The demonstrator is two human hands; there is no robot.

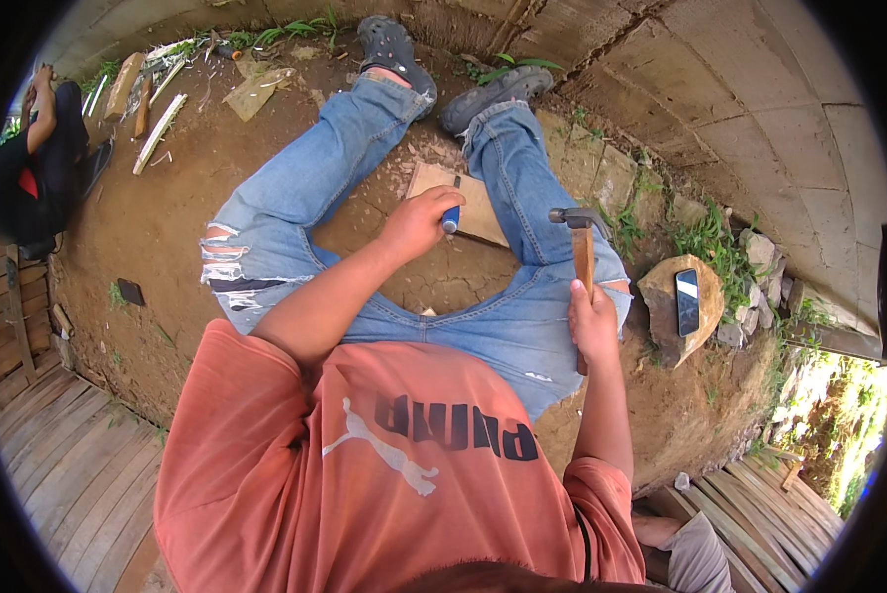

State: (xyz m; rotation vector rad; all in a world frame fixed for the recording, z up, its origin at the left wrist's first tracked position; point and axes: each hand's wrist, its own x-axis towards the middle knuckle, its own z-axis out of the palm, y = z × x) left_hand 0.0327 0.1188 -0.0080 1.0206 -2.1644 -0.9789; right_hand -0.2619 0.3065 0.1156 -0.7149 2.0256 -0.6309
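Between my legs a flat wooden board (483,212) lies on the ground, its right side partly behind my right shin. My left hand (417,225) is closed around the blue handle of a chisel (451,219). The chisel's dark blade shows just past my fingers, over the board; whether its edge touches the wood I cannot tell. My right hand (593,321) grips the wooden handle of a claw hammer (583,247) above my right thigh. The hammer's metal head points away from me, apart from the chisel.
A phone (687,301) lies on a large stone (662,296) at my right. Wood strips (160,133) and offcuts lie at the far left. Another person (43,163) sits at the left edge. A dark flat object (130,292) rests on the dirt. A block wall (750,119) rises beyond my feet.
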